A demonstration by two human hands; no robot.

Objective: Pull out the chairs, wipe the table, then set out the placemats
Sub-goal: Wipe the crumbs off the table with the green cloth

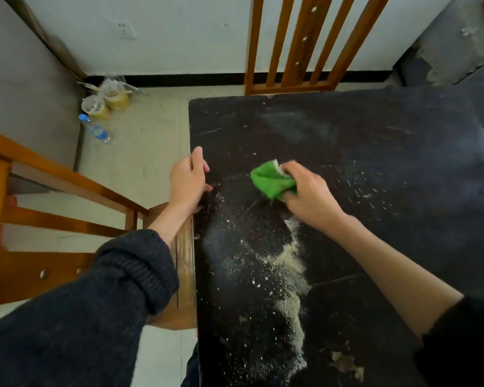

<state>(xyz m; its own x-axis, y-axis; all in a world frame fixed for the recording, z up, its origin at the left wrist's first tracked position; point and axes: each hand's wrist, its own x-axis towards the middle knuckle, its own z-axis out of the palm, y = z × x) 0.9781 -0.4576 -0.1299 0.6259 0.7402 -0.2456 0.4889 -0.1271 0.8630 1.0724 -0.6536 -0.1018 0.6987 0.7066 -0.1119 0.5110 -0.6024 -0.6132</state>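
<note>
A black table (pixel 375 129) fills the right side of the view. Pale crumbs and powder (pixel 288 263) lie in a streak down its near left part. My right hand (pixel 309 196) presses a bunched green cloth (pixel 270 180) onto the tabletop just above the streak. At the table's left edge rests my left hand (pixel 189 181), fingers curled loosely and holding nothing. One wooden chair (pixel 62 219) stands pulled out to the left of the table. Another wooden chair (pixel 305 46) stands at the far side, its slatted back up against the table edge.
On the floor in the left corner stand two plastic cups (pixel 104 103) with yellowish contents, a clear bag and a lying water bottle (pixel 95 129). A white wall with a socket (pixel 126 29) runs behind. A dark surface (pixel 458 51) sits at the far right.
</note>
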